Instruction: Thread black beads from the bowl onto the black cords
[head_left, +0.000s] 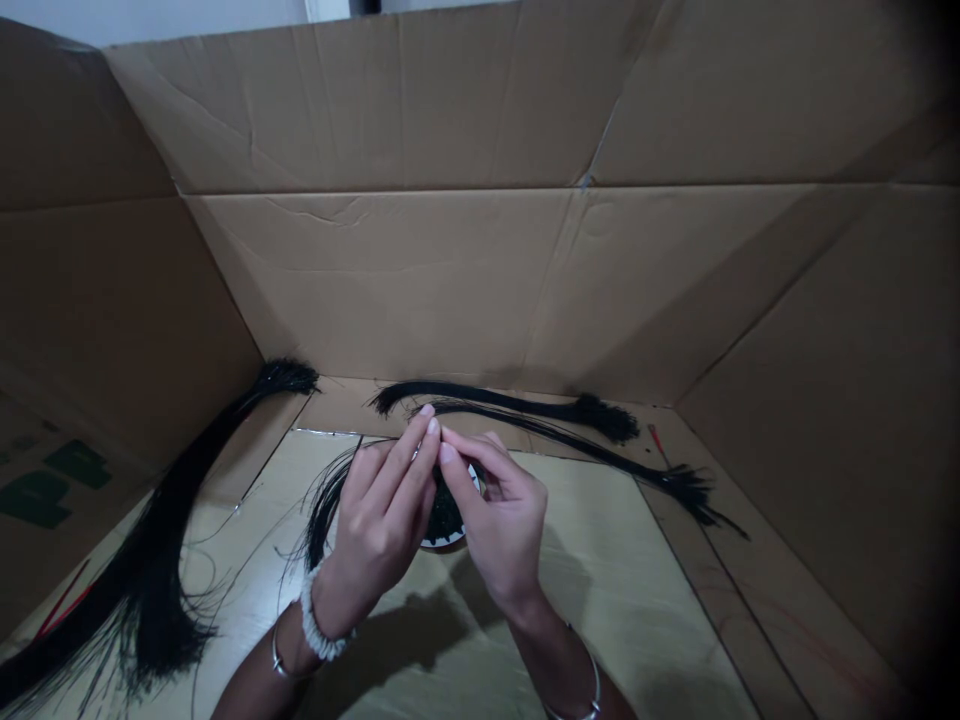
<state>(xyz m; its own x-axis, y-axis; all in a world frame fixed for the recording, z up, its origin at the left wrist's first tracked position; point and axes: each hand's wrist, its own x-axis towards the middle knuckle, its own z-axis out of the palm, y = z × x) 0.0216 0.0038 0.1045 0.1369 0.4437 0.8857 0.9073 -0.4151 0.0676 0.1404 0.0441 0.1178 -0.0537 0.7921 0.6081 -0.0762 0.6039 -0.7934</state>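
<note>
My left hand (pixel 386 510) and my right hand (pixel 499 510) meet fingertip to fingertip above the middle of the table. Both are closed in a pinch; whatever lies between the fingertips is too small to make out. Below and partly behind them stands a round white-rimmed container (pixel 444 543) with small dark pieces (pixel 446 510) in it. A spray of thin black strands (pixel 324 505) curves out beside my left hand; whether that hand grips it is hidden.
Cardboard walls (pixel 390 280) enclose the pale tabletop (pixel 615 560). A large black strand bundle (pixel 176 500) lies at the left, over something red (pixel 64 610). Two thinner black bundles, an upper one (pixel 495 398) and a lower one (pixel 570 435), lie along the back. A small red item (pixel 655 437) is at back right.
</note>
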